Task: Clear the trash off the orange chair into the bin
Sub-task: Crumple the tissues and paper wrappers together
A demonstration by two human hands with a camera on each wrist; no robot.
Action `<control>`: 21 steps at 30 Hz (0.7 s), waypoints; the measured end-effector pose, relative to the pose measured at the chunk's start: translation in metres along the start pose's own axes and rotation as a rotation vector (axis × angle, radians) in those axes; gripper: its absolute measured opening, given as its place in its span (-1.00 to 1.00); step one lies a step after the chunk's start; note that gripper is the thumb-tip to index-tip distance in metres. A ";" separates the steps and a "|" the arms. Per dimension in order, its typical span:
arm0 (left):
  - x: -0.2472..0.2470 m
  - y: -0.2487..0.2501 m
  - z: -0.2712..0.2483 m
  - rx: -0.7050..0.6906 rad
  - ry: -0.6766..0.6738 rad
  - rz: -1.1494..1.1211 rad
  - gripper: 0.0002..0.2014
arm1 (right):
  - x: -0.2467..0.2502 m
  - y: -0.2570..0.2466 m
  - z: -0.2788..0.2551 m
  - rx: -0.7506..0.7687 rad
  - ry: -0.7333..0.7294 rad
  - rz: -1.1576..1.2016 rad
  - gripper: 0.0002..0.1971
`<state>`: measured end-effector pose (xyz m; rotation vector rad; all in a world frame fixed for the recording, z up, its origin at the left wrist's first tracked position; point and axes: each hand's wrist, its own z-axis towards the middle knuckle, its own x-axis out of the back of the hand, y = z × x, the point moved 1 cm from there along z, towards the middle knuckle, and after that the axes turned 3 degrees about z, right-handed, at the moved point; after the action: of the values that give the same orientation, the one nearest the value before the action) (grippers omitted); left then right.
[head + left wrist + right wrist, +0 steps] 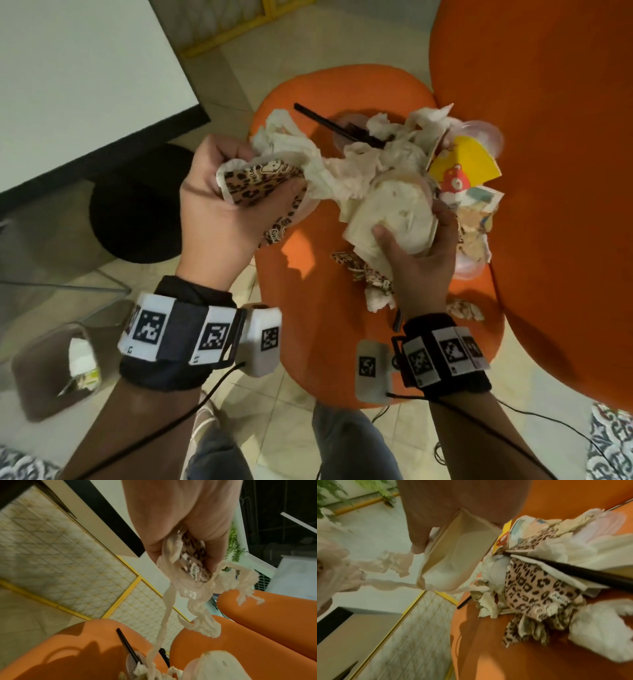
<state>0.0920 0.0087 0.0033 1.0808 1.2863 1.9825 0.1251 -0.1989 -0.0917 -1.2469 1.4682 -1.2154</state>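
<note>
Left hand (219, 202) is clenched round one leopard-print wrapper (253, 186) with crumpled white tissue (284, 144), held above the left edge of the orange chair seat (318, 329). Right hand (418, 253) grips one white paper packet (394, 212) over the seat's middle. Beyond, toward the backrest, lie one black fork (356, 132), one yellow card (462, 162), further tissue and leopard scraps. One bin (51, 370) stands on the floor, left.
</note>
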 end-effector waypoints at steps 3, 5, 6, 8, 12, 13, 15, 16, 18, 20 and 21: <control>0.028 -0.006 -0.009 0.028 0.050 -0.001 -0.55 | -0.020 0.007 -0.012 -0.006 -0.052 -0.046 -0.28; 0.051 -0.011 -0.018 0.043 0.088 -0.001 -0.55 | -0.036 0.010 -0.021 0.006 -0.104 -0.083 -0.30; 0.064 -0.014 -0.023 0.051 0.108 -0.014 -0.56 | -0.046 0.012 -0.026 0.002 -0.130 -0.091 -0.29; 0.093 -0.021 -0.034 0.069 0.152 -0.048 -0.59 | -0.067 0.015 -0.037 -0.021 -0.174 -0.099 -0.26; 0.163 -0.041 -0.060 0.104 0.246 -0.048 -0.52 | -0.116 0.022 -0.071 -0.039 -0.298 -0.133 -0.23; 0.180 -0.046 -0.067 0.122 0.269 -0.039 -0.53 | -0.128 0.023 -0.081 -0.046 -0.341 -0.151 -0.22; 0.218 -0.058 -0.081 0.170 0.328 -0.030 -0.59 | -0.156 0.027 -0.107 -0.073 -0.441 -0.186 -0.23; 0.239 -0.065 -0.090 0.200 0.369 -0.021 -0.61 | -0.172 0.031 -0.122 -0.082 -0.489 -0.203 -0.23; 0.282 -0.082 -0.110 0.273 0.459 -0.017 -0.63 | -0.207 0.040 -0.156 -0.110 -0.575 -0.219 -0.24; 0.323 -0.100 -0.132 0.343 0.532 -0.001 -0.63 | -0.242 0.052 -0.192 -0.117 -0.654 -0.223 -0.24; 0.344 -0.109 -0.144 0.382 0.555 0.011 -0.59 | -0.259 0.058 -0.210 -0.120 -0.694 -0.224 -0.24</control>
<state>-0.2122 0.2493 -0.0146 0.7054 2.0132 2.1843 -0.0487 0.0908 -0.1093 -1.7279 0.9112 -0.7111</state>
